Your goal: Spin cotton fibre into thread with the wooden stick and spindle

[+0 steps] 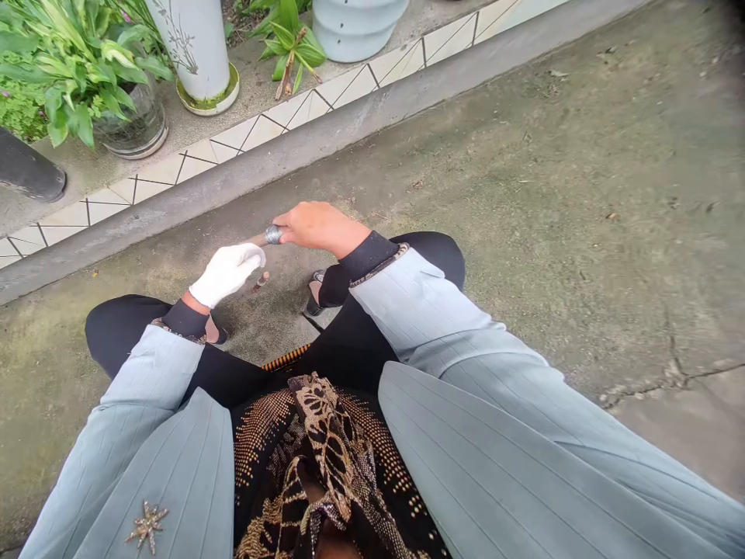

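- Fingers [292, 221] of the bare right hand [323, 230] are curled together and clamped on a slim brown wooden rod [254, 241], just beside a ridged silver metal band [273, 234] around it.
- Fingers [247, 260] of the white cloth-gloved left hand [226, 274] lie together, their tips against or just below the rod's far end; whether they grip it, I cannot tell.
- Rod and band are held level between both hands, above the person's knees and over the ground.
- Small brown-and-silver peg [261, 281] lies on the mottled grey concrete ground [524, 233], just below the gloved fingertips; its exact kind is too small to tell.
- Black sandals [315, 295] sit on the concrete on either side of that peg, below black trousers [431, 252].
- Pale grey-blue pinstriped jacket sleeves [424, 310] end in black cuffs [366, 256] with patterned trim, and a gold-and-black batik cloth [326, 442] lies across the lap.
- Grey concrete kerb [244, 185] runs diagonally ahead, topped by white tiles with dark diagonal lines [261, 132].
- Beyond the tiles stand a leafy green plant in a glass vase [133, 124], a tall white cylindrical pot with a painted sprig [192, 39], and a pale blue-grey ribbed pot [355, 27].
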The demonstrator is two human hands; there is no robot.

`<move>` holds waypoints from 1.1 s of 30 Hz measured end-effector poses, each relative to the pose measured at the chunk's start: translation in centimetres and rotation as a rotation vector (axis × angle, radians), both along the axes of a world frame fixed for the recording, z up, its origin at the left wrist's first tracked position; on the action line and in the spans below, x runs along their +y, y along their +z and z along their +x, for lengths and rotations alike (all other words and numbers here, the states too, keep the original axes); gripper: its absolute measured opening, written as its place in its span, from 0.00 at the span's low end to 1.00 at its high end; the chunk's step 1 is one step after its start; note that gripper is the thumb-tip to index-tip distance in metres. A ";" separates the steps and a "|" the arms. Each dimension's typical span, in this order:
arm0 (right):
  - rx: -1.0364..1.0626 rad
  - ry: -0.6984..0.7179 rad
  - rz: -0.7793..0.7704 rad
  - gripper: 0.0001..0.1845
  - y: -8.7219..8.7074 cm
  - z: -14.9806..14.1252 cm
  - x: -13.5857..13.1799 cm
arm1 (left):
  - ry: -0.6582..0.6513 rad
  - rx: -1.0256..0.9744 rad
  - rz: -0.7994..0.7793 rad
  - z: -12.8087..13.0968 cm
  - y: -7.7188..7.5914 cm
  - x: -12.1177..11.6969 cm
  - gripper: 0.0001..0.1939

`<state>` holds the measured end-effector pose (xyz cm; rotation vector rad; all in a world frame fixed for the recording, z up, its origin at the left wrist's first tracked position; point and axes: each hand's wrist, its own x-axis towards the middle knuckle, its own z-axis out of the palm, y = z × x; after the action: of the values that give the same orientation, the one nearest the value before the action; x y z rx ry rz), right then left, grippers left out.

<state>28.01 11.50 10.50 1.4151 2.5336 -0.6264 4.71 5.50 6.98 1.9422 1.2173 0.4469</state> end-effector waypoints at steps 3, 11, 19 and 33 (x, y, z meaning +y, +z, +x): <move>-0.008 0.207 -0.191 0.14 0.3 -0.4 -0.4 | -0.008 0.084 0.064 -0.5 0.4 0.5 0.16; 0.390 0.325 -0.410 0.16 -0.3 0.0 -0.5 | 0.103 0.019 0.036 -0.9 0.9 1.1 0.13; 0.592 0.243 -0.344 0.26 1.1 1.1 -0.8 | 0.223 -0.297 -0.133 -1.0 -1.1 1.8 0.21; 0.653 0.173 -0.333 0.35 0.9 1.0 -1.1 | 0.351 -0.524 -0.426 1.1 -2.2 0.9 0.18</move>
<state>29.04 10.42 11.42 0.9667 2.7601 -1.6008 5.82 6.35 4.73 1.1549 1.1811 0.7518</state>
